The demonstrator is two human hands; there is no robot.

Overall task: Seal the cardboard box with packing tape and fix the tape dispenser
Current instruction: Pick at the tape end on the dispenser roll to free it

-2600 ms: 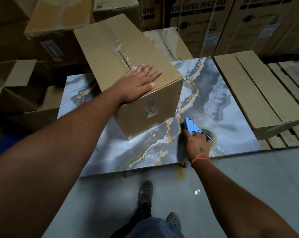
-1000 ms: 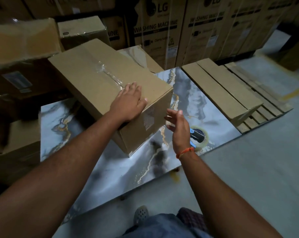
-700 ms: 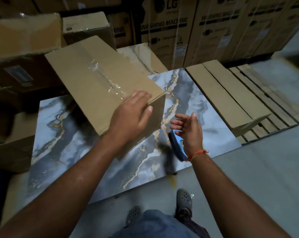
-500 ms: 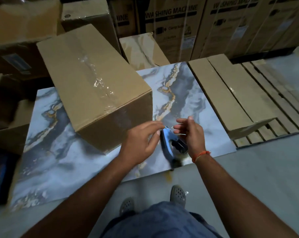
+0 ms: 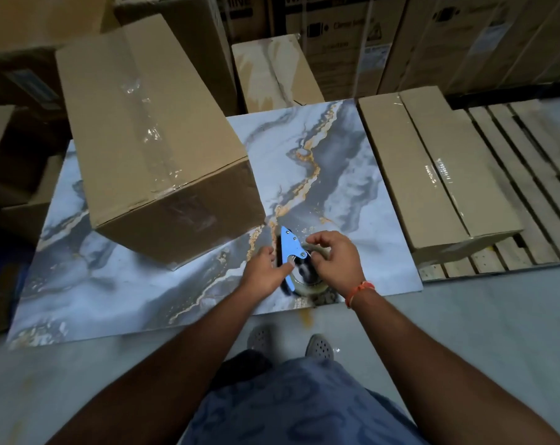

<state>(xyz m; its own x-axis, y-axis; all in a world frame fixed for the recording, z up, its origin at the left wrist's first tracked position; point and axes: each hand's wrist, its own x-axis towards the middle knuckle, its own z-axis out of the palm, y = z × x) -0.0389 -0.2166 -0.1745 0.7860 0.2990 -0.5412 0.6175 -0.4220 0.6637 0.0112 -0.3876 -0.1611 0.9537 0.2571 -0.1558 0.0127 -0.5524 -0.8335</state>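
Note:
A brown cardboard box (image 5: 150,136) stands on the marbled slab (image 5: 336,175), its top seam covered by wrinkled clear tape that runs over the near edge. In front of it, near the slab's front edge, lies the blue tape dispenser (image 5: 291,248) with its clear tape roll (image 5: 314,285). My left hand (image 5: 262,273) pinches the dispenser's left side with its fingertips. My right hand (image 5: 335,256) curls over the roll from the right, fingers bent on it. The hands hide much of the roll.
A long flat carton (image 5: 433,175) lies right of the slab on a wooden pallet (image 5: 535,175). Stacked washing-machine cartons (image 5: 400,36) line the back, more boxes (image 5: 12,130) crowd the left. Bare concrete floor (image 5: 465,332) and my feet lie below the slab.
My left hand came off the box and both hands dropped onto the dispenser lying on the slab. The box stays put with no hand on it.

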